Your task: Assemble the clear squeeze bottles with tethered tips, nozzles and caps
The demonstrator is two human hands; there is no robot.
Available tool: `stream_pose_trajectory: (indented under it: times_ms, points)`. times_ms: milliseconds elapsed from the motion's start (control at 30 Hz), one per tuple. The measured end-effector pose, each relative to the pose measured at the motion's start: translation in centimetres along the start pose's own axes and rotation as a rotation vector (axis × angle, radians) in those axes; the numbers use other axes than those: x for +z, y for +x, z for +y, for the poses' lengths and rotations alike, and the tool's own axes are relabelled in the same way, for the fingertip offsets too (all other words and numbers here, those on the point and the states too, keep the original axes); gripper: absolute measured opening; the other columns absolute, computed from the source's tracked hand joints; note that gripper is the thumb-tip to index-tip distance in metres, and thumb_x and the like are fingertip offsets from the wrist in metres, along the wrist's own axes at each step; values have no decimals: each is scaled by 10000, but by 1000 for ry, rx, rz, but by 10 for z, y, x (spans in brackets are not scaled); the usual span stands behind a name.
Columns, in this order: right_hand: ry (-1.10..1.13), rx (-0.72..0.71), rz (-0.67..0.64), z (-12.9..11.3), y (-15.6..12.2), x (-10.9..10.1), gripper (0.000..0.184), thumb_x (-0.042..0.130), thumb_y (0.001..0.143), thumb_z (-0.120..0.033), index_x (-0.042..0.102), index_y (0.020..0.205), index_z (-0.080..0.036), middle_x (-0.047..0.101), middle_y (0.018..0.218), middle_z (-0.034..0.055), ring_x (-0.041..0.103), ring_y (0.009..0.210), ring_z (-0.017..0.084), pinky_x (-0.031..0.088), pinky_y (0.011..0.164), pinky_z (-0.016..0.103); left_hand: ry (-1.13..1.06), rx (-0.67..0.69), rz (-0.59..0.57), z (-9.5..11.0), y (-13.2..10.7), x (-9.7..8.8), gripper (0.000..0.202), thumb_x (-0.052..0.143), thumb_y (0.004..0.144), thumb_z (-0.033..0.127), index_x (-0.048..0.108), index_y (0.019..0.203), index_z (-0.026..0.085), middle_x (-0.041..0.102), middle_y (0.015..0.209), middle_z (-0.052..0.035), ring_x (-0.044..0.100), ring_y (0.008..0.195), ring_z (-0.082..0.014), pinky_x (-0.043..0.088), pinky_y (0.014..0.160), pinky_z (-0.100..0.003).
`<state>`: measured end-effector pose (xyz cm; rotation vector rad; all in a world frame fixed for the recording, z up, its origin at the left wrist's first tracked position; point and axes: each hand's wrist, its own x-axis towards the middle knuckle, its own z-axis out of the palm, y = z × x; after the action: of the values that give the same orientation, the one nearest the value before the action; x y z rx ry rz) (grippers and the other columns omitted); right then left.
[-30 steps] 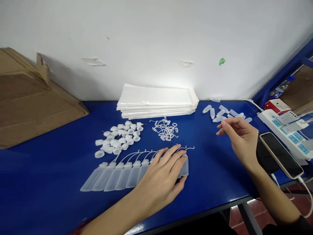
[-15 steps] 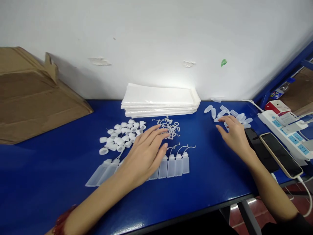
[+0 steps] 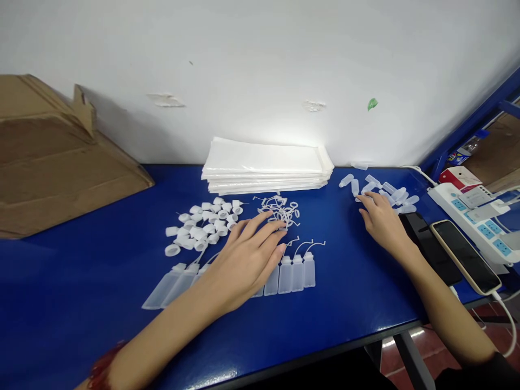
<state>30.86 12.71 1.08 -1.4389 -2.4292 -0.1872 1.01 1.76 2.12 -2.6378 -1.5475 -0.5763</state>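
Observation:
My left hand [image 3: 247, 260] reaches over a row of translucent flat bottles [image 3: 285, 276] and hides the middle ones. Its fingers are stretched out and somewhat apart, fingertips beside a tangle of white strap rings [image 3: 280, 208]; nothing shows in its grasp. Several bottles have thin straps sticking out from their necks. Left of that hand lies a heap of white caps [image 3: 199, 234], some with thin tips. My right hand [image 3: 384, 222] is at the near edge of a pile of small clear tubes [image 3: 390, 188]. Its fingers are bent slightly, thumb apart, fingertips by one tube.
Behind the rings a stack of white plastic sleeves [image 3: 266, 162] lies against the wall. A cardboard box [image 3: 52, 162] stands at the left. Two phones [image 3: 467, 257] and a power strip [image 3: 479, 219] with cables line the right side of the blue table [image 3: 325, 330].
My right hand has moved slightly forward and left, closer to the clear tubes. My left hand has shifted a little to the right above the bottles.

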Motion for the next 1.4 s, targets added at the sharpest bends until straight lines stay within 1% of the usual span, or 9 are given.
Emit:
stream_pose_trajectory:
  times_ms: [267,467,600,800,900,1100,1200,1267,1400]
  points:
    - [-53,-30,5,5,4,5,390,417,915,-73,619,1246,-112,605,1270,196,562,1156,349,493,953,503,-120,-60,-56,4,1,-4,498,282,1029,366,619,1236,65,631,1297,-158,422,1337,-374,434,1012,-650]
    - [-89,-37,0,8,6,1,425,432,864,-4,636,1214,-130,648,1169,161,564,1084,326,490,917,466,-517,-281,-42,5,4,-14,442,336,1000,439,666,1182,208,647,1272,-66,518,1267,-278,463,1054,-558]
    - [-119,-47,-25,9,5,1,458,401,825,54,667,1148,-132,667,1141,153,566,1024,310,495,863,434,-746,-463,18,4,7,-22,378,464,928,514,724,1071,280,678,1226,-33,601,1183,-279,496,1027,-523]
    - [-151,-14,-38,12,6,2,448,401,794,89,679,1067,-130,705,1060,157,553,1011,326,484,798,426,-1000,-593,145,1,2,-24,342,570,891,496,698,1165,337,605,1354,-16,507,1306,-306,474,1061,-486]
    - [-138,0,-19,11,7,1,371,426,825,54,680,1031,-120,707,1028,170,558,1008,336,473,790,428,-964,-547,171,3,1,-25,391,563,894,499,647,1248,355,530,1431,-8,530,1263,-305,528,990,-448]
    - [-23,-16,65,-4,6,-8,292,453,905,-74,651,1112,-133,697,1091,162,595,1030,313,494,851,436,-689,-453,-34,9,1,-21,510,485,939,510,468,1426,356,471,1461,-46,616,1082,-266,598,658,-284]
    - [153,-35,108,-23,1,-19,239,512,925,-171,639,1127,-176,708,1074,122,647,985,262,535,846,405,-624,-372,25,9,0,-17,503,466,972,434,404,1464,351,435,1483,-66,638,991,-226,562,530,-225]
    - [544,-22,90,-40,-4,-29,195,583,907,-225,650,1088,-200,724,1017,82,680,907,226,559,826,394,-561,-308,85,11,-1,-16,491,462,984,368,393,1469,345,429,1482,-73,624,1053,-240,568,531,-218]
    - [1134,-25,-143,-74,-16,-44,232,665,868,-248,654,1095,-204,742,1003,56,712,880,177,588,825,344,-426,-150,119,20,-1,-14,517,445,992,268,337,1494,327,445,1458,-83,505,1294,-287,594,910,-381]
